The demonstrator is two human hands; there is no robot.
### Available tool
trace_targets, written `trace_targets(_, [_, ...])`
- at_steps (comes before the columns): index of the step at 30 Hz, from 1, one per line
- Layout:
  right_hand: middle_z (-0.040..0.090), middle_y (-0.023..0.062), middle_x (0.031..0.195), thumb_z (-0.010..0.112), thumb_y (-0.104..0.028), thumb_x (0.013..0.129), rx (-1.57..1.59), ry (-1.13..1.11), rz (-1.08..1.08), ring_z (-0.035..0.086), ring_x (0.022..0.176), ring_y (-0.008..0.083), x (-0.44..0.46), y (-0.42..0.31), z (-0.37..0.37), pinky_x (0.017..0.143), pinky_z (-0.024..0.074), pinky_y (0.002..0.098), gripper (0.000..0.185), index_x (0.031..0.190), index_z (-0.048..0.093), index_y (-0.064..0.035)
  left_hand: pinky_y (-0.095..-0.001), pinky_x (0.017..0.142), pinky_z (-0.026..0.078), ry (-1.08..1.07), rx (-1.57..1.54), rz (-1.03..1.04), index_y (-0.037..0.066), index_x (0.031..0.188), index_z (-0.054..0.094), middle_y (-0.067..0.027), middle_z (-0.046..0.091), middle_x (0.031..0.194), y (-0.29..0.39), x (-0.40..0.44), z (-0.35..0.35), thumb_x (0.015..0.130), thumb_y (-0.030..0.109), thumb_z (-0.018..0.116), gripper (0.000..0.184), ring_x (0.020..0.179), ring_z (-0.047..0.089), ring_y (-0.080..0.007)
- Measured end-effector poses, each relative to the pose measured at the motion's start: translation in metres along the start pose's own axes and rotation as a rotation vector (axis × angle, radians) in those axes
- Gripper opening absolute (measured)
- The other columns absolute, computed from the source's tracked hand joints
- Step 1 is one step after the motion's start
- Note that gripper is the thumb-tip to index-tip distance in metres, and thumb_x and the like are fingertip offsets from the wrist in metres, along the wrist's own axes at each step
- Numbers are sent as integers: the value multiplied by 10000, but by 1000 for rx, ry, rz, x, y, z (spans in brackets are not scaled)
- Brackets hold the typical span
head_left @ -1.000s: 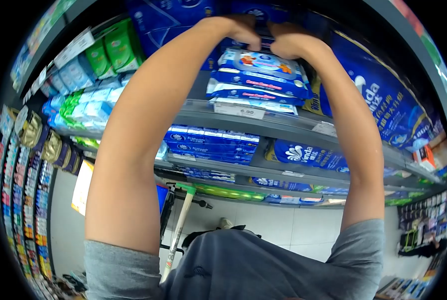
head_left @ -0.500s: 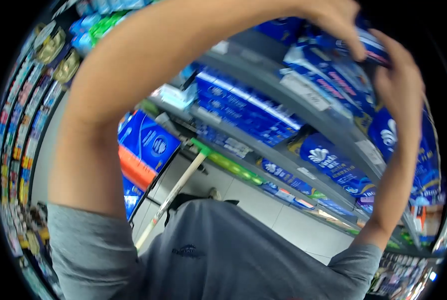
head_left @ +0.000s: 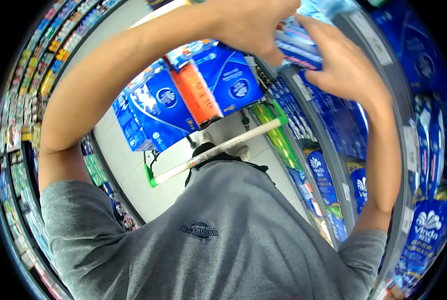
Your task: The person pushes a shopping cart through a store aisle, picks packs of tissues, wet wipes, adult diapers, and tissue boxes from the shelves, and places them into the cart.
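A blue and white tissue pack [head_left: 299,46] with pinkish lettering is held between my two hands at the upper right of the view. My left hand [head_left: 256,25] grips its left end, the thumb showing below. Around its right end closes my right hand [head_left: 341,62], fingers along the upper side and thumb underneath. Just left of the hands are large blue Vinda cartons, one near carton [head_left: 156,107] and another farther right [head_left: 236,82], with an orange-red panel [head_left: 196,95] between them. They sit on a shopping cart with a pale push handle [head_left: 221,150], close in front of my body.
Shelves with several blue Vinda packs [head_left: 426,235] run along my right side, their grey edge [head_left: 406,165] near my right forearm. Another product shelf [head_left: 28,75] curves along the left. Pale floor tiles [head_left: 123,170] show around the cart.
My view and body have turned from the shelf toward the cart, which now shows in the middle. Both hands have carried the tissue pack away from the shelf packs, leftward in view.
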State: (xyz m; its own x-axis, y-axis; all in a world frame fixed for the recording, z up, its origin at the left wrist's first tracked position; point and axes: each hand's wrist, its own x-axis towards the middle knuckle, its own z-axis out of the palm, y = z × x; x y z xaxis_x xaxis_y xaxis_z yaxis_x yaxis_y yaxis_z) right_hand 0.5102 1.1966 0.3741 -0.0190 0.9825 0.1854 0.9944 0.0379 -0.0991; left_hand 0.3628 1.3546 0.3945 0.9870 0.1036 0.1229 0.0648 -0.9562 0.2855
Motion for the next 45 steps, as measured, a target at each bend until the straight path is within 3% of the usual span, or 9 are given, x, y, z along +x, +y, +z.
trace_targets(7, [499, 251, 1312, 814, -187, 601, 249, -227, -181, 491, 1224, 380, 133, -17, 125, 1028, 416, 410, 1006, 1462, 315, -38, -468, 910, 457, -93, 144, -335, -3, 1168, 461, -242, 579, 1043, -105, -72, 47, 577, 318, 828, 766, 987, 590, -413])
trace_targets(15, [512, 173, 1320, 799, -200, 628, 5, -214, -276, 476, 1245, 340, 233, -38, 190, 1024, 424, 422, 932, 1454, 371, -132, -474, 932, 446, 68, 25, -492, 119, 1366, 410, -224, 570, 1107, -220, -113, 106, 568, 316, 826, 921, 1048, 560, -414])
trace_targets(17, [550, 271, 1175, 690, -87, 639, 79, -398, -280, 533, 1131, 373, 241, -60, 165, 956, 448, 408, 719, 1321, 472, -15, -475, 928, 450, 87, -12, -519, 114, 1385, 401, -231, 575, 1119, -233, -118, 119, 568, 321, 826, 943, 1042, 563, -413])
trace_targets(24, [585, 235, 1137, 719, -147, 668, 150, 81, -638, 565, 1053, 331, 242, -3, 244, 879, 453, 387, 545, 1154, 558, 42, -484, 927, 454, 93, -14, -511, 96, 1347, 455, -222, 573, 1141, -241, -120, 139, 606, 326, 807, 851, 1061, 553, -414])
trace_targets(27, [469, 148, 1411, 790, -177, 678, 50, -163, -387, 433, 1310, 323, 233, 16, 251, 1068, 396, 415, 859, 1443, 401, -150, -485, 921, 456, 67, 85, -519, 96, 1317, 477, -211, 559, 1150, -232, -118, 142, 628, 323, 797, 792, 1090, 540, -400])
trace_targets(31, [514, 145, 1378, 738, -159, 761, 53, -62, -253, 446, 1313, 312, 215, 26, 244, 1091, 375, 417, 657, 1375, 502, -143, -477, 919, 459, 16, 91, -548, 113, 1304, 489, -201, 545, 1162, -224, -114, 142, 648, 323, 787, 751, 1117, 528, -388])
trace_targets(37, [648, 191, 1159, 669, -195, 834, 263, -83, -178, 629, 1055, 325, 160, 26, 188, 934, 482, 403, 400, 1209, 621, -62, -472, 965, 443, 305, 226, -316, 61, 1275, 513, -223, 547, 1236, -233, -91, 143, 641, 327, 782, 738, 1141, 534, -396])
trace_targets(40, [680, 191, 1067, 664, -204, 829, 376, -167, -123, 662, 978, 322, 119, 27, 169, 881, 511, 402, 364, 1161, 649, -55, -436, 966, 433, 560, 264, -129, 67, 1177, 607, -165, 625, 1132, -194, -58, 118, 805, 141, 619, 379, 1082, 575, -351])
trace_targets(45, [689, 194, 924, 655, -220, 794, 319, -259, -9, 669, 858, 352, 38, 35, 125, 763, 525, 450, 326, 1070, 665, -47, -428, 864, 455, 674, 94, 178, 62, 1105, 632, -141, 625, 1056, -97, 14, 101, 760, 41, 645, 346, 977, 585, -339])
